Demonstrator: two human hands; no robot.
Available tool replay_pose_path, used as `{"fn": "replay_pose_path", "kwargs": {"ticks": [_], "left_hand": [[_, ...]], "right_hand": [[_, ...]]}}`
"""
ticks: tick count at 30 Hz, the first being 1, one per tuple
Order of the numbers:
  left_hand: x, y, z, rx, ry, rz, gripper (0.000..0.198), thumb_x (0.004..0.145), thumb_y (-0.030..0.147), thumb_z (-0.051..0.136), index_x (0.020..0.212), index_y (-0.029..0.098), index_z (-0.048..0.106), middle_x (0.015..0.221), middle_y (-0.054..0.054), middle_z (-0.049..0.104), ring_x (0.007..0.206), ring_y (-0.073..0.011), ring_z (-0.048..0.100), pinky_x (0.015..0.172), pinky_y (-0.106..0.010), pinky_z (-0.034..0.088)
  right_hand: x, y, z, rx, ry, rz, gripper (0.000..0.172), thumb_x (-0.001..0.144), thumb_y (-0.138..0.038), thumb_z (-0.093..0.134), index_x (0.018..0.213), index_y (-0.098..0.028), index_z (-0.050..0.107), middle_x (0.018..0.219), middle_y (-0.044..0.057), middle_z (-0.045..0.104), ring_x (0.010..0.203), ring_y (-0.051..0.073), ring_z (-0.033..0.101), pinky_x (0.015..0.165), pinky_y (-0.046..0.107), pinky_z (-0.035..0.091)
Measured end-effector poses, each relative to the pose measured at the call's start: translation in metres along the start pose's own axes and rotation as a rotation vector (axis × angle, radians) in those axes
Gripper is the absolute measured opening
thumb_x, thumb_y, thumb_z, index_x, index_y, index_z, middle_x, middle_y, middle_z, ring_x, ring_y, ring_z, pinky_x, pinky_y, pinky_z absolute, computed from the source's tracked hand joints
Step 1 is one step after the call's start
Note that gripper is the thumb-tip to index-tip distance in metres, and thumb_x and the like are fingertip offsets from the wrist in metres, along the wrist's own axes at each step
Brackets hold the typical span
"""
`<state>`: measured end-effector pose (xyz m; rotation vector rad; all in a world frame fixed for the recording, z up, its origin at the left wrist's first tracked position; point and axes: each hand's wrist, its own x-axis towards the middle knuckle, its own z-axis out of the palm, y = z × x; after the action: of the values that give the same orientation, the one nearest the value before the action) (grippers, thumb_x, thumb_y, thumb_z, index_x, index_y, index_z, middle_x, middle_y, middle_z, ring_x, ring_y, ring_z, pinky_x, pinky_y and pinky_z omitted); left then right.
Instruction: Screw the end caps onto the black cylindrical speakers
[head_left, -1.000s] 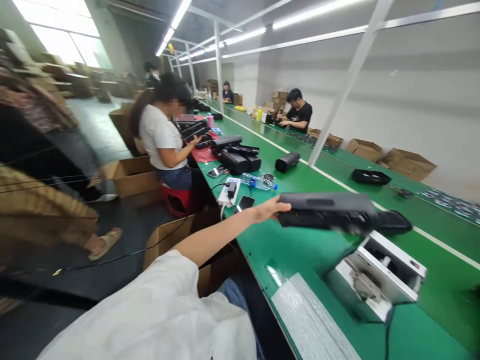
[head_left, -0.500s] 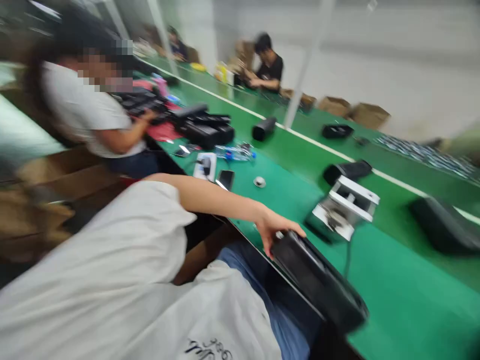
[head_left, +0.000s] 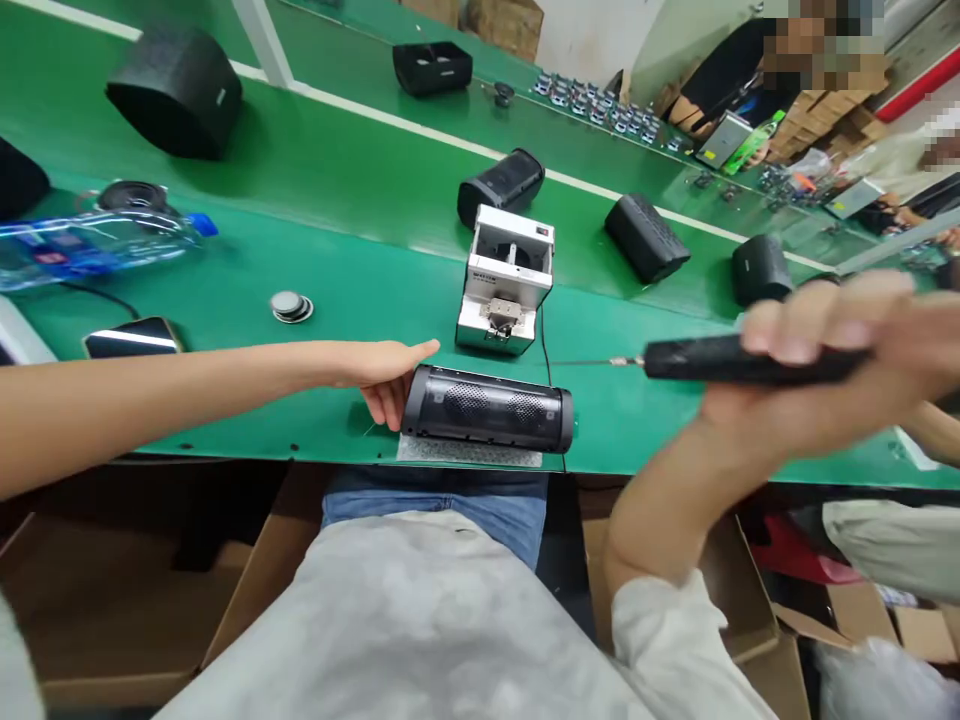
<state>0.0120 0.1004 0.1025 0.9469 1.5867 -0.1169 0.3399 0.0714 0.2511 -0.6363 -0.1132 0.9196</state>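
Observation:
A long black speaker housing (head_left: 487, 408) with a perforated front lies along the near edge of the bench, on a grey foam pad (head_left: 469, 452). My left hand (head_left: 390, 383) grips its left end, thumb along the top corner and fingers curled at the side. Raised on the right, my right hand (head_left: 817, 325) is wrapped round a black electric screwdriver (head_left: 690, 360). Its thin bit points left, above and to the right of the speaker housing, apart from it. Behind the housing stands a white screw feeder (head_left: 506, 280).
Several black speaker housings (head_left: 645, 237) stand farther back on the green bench (head_left: 360, 250). At left are a plastic bottle (head_left: 97, 245), a phone (head_left: 133, 338) and a small round metal part (head_left: 291, 306). Cardboard boxes (head_left: 135, 600) sit below the edge. Co-workers (head_left: 720, 75) are at the right.
My view has swung right and down to the bench in front of me. The speaker housing now lies flat along the edge, and my right hand with the screwdriver has come into view.

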Motion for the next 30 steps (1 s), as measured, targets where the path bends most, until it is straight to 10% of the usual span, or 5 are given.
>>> {"fn": "replay_pose_path", "kwargs": {"ticks": [5,8,13,17,30], "left_hand": [[-0.001,-0.045,-0.003,0.010,0.232,0.382,0.083,0.081,0.094,0.076,0.121,0.022,0.081,0.097,-0.017,0.085,0.085,-0.0427,0.086,0.079,-0.054,0.074],[0.004,-0.079,0.019,-0.004,0.344,0.801,0.124,0.050,0.068,0.109,0.160,0.035,0.064,0.154,-0.015,0.073,0.141,-0.0474,0.075,0.118,-0.058,0.067],[0.019,-0.106,0.066,0.057,0.424,1.062,0.117,0.075,0.058,0.103,0.174,0.039,0.044,0.166,-0.014,0.061,0.156,-0.0433,0.062,0.136,-0.059,0.052],[0.025,-0.111,0.079,0.137,0.442,1.148,0.116,0.090,0.056,0.097,0.181,0.032,0.029,0.170,-0.020,0.055,0.158,-0.0484,0.056,0.132,-0.069,0.050],[0.039,-0.114,0.085,0.133,0.466,1.257,0.140,0.087,0.058,0.102,0.188,0.028,0.009,0.171,-0.024,0.055,0.158,-0.0491,0.057,0.131,-0.069,0.049]], "right_hand": [[-0.010,0.097,0.042,-0.256,-0.957,-0.486,0.019,0.097,-0.009,0.067,0.098,-0.027,0.068,0.061,-0.014,0.056,0.045,0.007,0.052,0.049,0.018,0.041],[-0.009,0.121,0.050,-0.425,-1.003,-0.494,0.006,0.097,-0.019,0.067,0.092,-0.021,0.065,0.062,-0.017,0.055,0.047,0.003,0.058,0.055,0.017,0.044],[-0.001,0.149,0.059,-0.641,-1.015,-0.674,0.066,0.104,-0.044,0.019,0.102,-0.005,0.072,0.069,-0.013,0.053,0.059,0.003,0.069,0.060,0.021,0.037],[0.018,0.176,0.056,-0.501,-0.931,-0.713,0.029,0.104,-0.053,0.082,0.106,-0.032,0.063,0.075,-0.009,0.061,0.048,0.013,0.055,0.044,0.027,0.043],[-0.065,0.129,0.063,-0.445,-0.922,-0.464,0.005,0.088,-0.022,0.071,0.087,-0.027,0.070,0.063,-0.007,0.038,0.043,0.008,0.039,0.038,0.023,0.031]]}}
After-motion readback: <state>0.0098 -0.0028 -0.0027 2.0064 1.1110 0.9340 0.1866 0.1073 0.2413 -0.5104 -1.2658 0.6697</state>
